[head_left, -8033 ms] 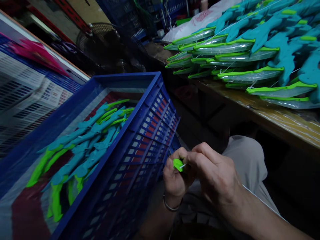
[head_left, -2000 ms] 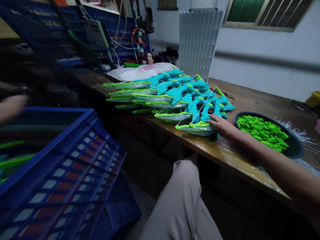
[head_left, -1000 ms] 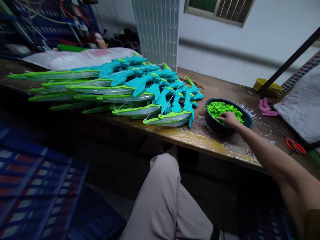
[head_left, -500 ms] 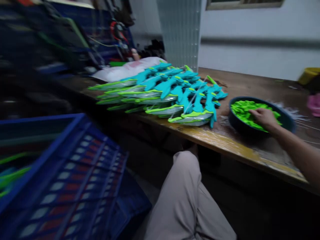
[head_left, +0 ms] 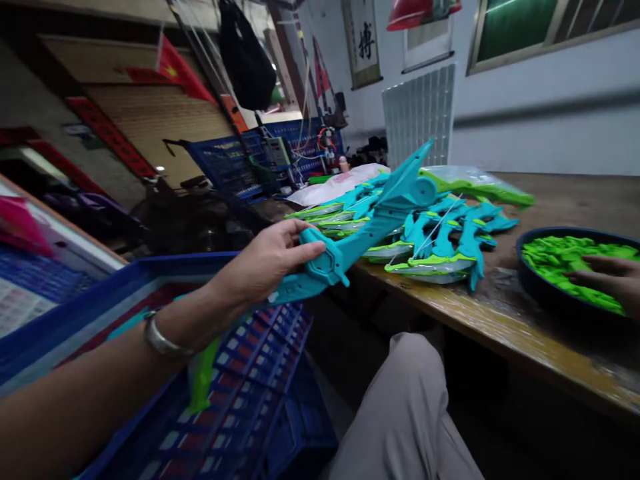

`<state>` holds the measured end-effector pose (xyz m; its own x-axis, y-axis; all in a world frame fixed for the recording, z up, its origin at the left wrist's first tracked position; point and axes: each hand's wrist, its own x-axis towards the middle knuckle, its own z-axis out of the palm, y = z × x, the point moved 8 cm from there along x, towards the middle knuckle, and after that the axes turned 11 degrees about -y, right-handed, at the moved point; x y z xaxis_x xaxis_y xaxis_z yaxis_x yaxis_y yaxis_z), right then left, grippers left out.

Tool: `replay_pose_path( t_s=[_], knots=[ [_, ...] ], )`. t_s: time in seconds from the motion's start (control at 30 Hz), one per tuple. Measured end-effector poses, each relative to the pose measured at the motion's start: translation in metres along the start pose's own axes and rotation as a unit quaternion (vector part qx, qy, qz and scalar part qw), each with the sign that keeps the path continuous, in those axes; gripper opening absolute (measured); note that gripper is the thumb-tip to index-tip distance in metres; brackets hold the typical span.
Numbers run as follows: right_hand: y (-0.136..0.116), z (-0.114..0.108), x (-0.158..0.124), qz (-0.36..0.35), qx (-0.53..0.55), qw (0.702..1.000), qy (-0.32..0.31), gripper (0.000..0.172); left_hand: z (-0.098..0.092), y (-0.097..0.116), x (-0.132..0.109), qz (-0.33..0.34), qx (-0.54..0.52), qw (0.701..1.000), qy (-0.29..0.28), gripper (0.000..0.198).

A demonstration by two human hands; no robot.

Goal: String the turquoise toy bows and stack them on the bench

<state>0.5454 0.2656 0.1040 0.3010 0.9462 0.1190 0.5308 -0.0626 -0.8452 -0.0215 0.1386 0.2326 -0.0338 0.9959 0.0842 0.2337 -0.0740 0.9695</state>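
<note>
My left hand [head_left: 265, 263] is closed around a turquoise plastic toy bow [head_left: 363, 233], raised above the blue crate. The bow is tilted, with a green-edged translucent limb reaching right at its far end and another green end showing below my wrist. My right hand [head_left: 613, 277], partly cut off by the right edge, is over a dark round bowl [head_left: 525, 277] of small bright green plastic pieces [head_left: 555, 257]. Its visible fingers are stretched out and apart among the pieces. On the table, several similar toy bows [head_left: 445, 247] lie overlapped in a row.
The blue plastic crate [head_left: 200, 260] stands at my left, lower than the table. A wooden table [head_left: 450, 310] with a plastic-wrapped front edge runs along the right. A whitish sack [head_left: 345, 183] lies behind the bows, and a translucent corrugated panel [head_left: 417, 113] leans on the wall.
My left hand has come into view holding a toy bow over the crate. The fingers of my right hand have spread over the bowl. The view has shifted left and up.
</note>
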Motion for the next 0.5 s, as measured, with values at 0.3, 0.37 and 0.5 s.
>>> replay_pose_path(
  t_s=[0.3,0.37,0.5],
  knots=[
    [-0.053,0.067,-0.112,-0.028,0.298,0.947,-0.119,0.05,0.098,-0.017,0.022,-0.01,-0.207,0.968,-0.142,0.035],
    [-0.075,0.075,-0.138,-0.088,0.292,0.941,-0.144,0.043,0.112,-0.033,0.02,-0.013,-0.225,0.964,-0.141,0.043],
    [-0.12,0.098,-0.185,-0.194,0.278,0.914,-0.223,0.022,0.131,-0.067,0.008,-0.033,-0.217,0.965,-0.142,0.057]
  ],
)
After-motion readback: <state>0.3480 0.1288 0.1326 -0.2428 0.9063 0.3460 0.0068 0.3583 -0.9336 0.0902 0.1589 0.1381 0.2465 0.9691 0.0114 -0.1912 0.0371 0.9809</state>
